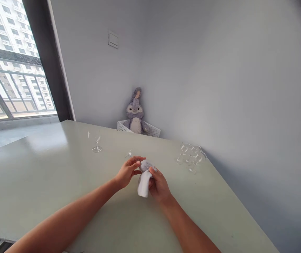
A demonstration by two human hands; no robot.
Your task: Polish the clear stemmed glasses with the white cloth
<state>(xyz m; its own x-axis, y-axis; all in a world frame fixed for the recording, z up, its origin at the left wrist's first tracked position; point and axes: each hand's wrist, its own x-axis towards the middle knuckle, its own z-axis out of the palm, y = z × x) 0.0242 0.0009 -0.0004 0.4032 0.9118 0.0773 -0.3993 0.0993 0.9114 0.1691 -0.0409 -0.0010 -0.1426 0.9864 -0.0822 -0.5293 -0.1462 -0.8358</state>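
Over the middle of the table, a clear wine glass [146, 165] lies tilted between my hands, its foot pointing away to the far left. My left hand [128, 171] is closed around the bowl near the stem. A white cloth [143, 186] is pinched in my right hand [159, 183], which presses it to the rim end of the bowl. The cloth's loose end hangs below the glass. How far the cloth reaches inside the bowl is hidden by my right fingers.
Several clear stemmed glasses [192, 154] stand grouped at the right edge by the wall. One stemmed glass [97, 144] stands alone at the back left. Beyond the pale green table [47, 175], a plush rabbit [135, 114] sits in a white basket [154, 131].
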